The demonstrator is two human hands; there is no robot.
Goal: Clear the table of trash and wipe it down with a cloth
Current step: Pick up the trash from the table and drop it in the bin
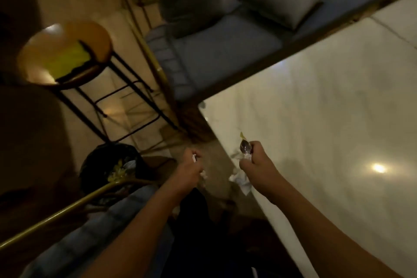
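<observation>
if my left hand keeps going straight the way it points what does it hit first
Likely the table edge, near its corner, though the left hand may be lower than the top.

- both forearms bare, reaching forward and up from lower edge, converging slightly; hands near each other, not touching
- left hand: back toward camera, fingers curled into tight fist round white paper scrap; more white shows at underside of fist
- right hand: level with left, wrist bent slightly inward, fingers curled, gripping dark shiny wrapper that sticks out at top of fist; crumpled white tissue hangs below fist
- fingertips of both hands hidden
</observation>
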